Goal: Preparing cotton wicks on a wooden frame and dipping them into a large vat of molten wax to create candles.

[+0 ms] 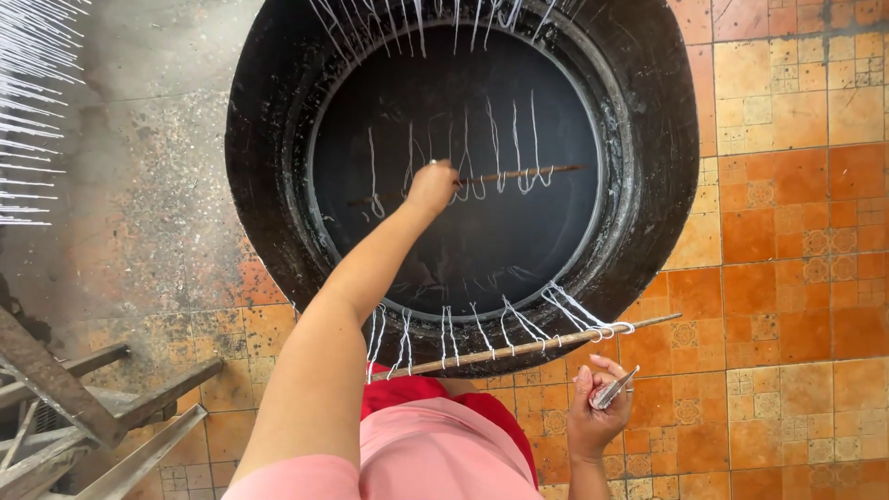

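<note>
My left hand reaches out over a big round black vat of dark liquid and grips a thin stick from which white string loops hang into the vat. A second stick with several white loops lies across the vat's near rim. My right hand stays low beside my body, closed on a small silvery metal tool.
Orange patterned floor tiles lie to the right of the vat and worn grey concrete to the left. A metal frame stands at lower left. Rows of white strings hang at upper left.
</note>
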